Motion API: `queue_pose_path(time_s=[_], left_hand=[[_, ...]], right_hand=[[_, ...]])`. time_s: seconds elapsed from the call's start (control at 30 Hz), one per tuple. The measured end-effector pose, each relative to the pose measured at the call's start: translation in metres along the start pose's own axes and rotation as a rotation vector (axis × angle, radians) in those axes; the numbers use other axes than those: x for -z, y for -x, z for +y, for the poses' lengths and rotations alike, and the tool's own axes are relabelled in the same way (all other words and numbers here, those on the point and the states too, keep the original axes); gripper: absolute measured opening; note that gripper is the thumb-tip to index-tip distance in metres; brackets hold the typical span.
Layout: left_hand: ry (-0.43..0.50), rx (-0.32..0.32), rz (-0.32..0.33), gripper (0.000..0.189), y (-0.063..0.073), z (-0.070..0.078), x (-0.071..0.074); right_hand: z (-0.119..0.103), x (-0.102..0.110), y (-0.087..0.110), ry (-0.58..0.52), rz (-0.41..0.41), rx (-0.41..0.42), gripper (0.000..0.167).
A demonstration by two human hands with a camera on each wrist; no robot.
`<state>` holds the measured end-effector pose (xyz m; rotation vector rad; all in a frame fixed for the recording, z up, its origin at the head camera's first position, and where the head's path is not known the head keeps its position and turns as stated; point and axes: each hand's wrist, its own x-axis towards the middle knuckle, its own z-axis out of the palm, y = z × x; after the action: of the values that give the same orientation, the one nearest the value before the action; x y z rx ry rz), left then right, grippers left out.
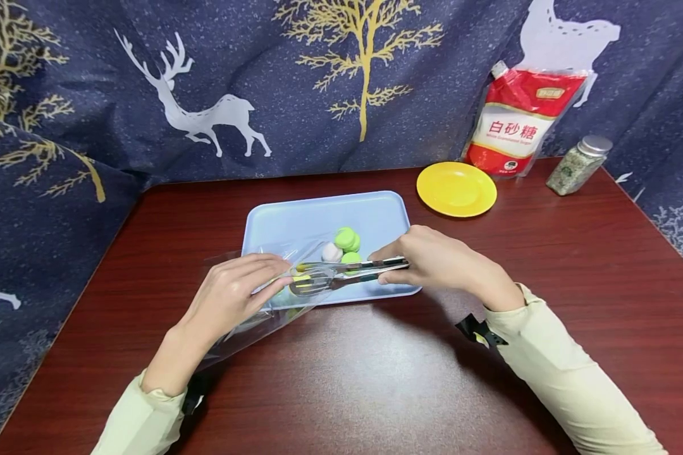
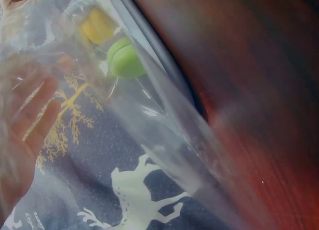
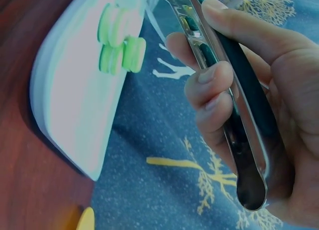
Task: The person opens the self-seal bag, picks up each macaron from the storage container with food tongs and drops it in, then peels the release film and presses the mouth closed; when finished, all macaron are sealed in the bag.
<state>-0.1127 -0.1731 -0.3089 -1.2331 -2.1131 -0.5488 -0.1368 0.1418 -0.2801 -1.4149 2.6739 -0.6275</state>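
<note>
My right hand [image 1: 435, 262] grips metal tongs with dark handles [image 3: 249, 125], its fingers curled round both arms. The tongs' slotted heads reach left to the mouth of a clear plastic bag [image 1: 250, 335], around a yellow macaron. My left hand [image 1: 233, 287] pinches the bag's edge between thumb and fingers. In the left wrist view a yellow macaron [image 2: 97, 27] and a green macaron [image 2: 127, 60] show through the plastic. On the light blue tray [image 1: 290, 218] lie several green macarons [image 1: 347, 239] and a whitish one [image 1: 331, 253], just beyond the tongs.
Behind the tray's right side lies a yellow plate [image 1: 458, 189]. A red and white sugar pouch [image 1: 512, 129] stands at the back right, with a glass jar of dried herbs [image 1: 578, 165] to its right. A dark patterned cloth [image 1: 296, 126] hangs behind the wooden table [image 1: 375, 385].
</note>
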Motion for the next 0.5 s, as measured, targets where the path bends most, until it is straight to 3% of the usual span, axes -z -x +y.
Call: queue_pose_path(time_s=[0.17,0.5], left_hand=[[0.011,-0.004,0.005,0.024,0.0,0.0,-0.001],[0.021,-0.007,-0.006,0.027,-0.002,0.002,-0.001]], right_hand=[[0.0,-0.007,-0.005,0.007,-0.022,0.024,0.019],[0.001,-0.016,-0.011,-0.011,-0.008,0.039,0.025]])
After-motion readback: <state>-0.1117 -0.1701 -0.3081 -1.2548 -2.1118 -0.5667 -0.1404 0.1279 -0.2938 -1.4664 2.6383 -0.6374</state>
